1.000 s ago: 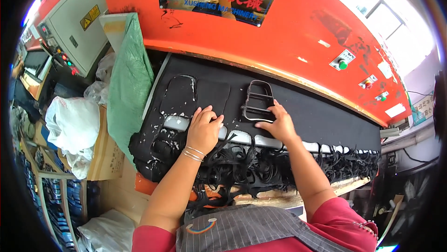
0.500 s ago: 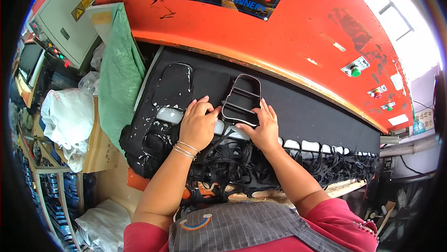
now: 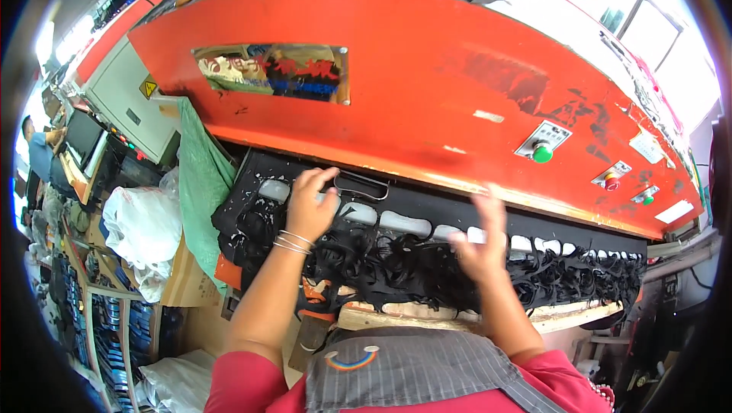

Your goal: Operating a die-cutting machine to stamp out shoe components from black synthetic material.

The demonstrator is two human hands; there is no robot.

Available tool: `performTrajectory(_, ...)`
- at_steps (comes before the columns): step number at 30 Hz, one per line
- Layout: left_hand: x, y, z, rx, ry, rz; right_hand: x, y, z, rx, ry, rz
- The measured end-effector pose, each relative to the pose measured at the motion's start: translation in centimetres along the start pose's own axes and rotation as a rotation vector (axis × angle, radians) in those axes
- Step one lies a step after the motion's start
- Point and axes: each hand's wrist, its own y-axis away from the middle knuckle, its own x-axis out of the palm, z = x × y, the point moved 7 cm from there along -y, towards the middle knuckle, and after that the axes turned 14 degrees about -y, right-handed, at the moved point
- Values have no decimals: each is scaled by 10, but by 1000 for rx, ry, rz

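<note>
A metal-rimmed cutting die (image 3: pixel 374 196) lies on the black sheet (image 3: pixel 419 203), just under the press's front edge. At its left side is my left hand (image 3: pixel 311 203), thumb and fingers apart, the fingertips at or very near the rim. Whether they touch it I cannot tell. My right hand (image 3: pixel 483 237) is raised over the sheet's near side to the right, blurred, with fingers stretched out and nothing in it. Cut-out gaps along the sheet show a white surface (image 3: pixel 404 224), and tangled black offcut strips (image 3: pixel 412 272) hang below them.
The orange press (image 3: pixel 427 85) rises behind the sheet, with a green button (image 3: pixel 542 154) and a red button (image 3: pixel 611 183) on its front. Green sheeting (image 3: pixel 202 176), a white plastic bag (image 3: pixel 141 222) and shelves (image 3: pixel 114 291) stand at the left.
The die has moved away from me toward the press, and its far part is now hidden. My right hand has let go and moved right. The view has tilted up.
</note>
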Motion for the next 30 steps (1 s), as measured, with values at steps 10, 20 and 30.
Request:
performTrajectory(10, 71, -45, -376, 765, 378, 298, -480, -3, -70, -205, 594, -1281)
performTrajectory(20, 86, -42, -324, 466, 186, 306, -495, 3, -123, -33, 416, -1258)
performTrajectory(30, 38, 132, -158, 170, -274, 326, -372, -38, 17, -415, 215, -970)
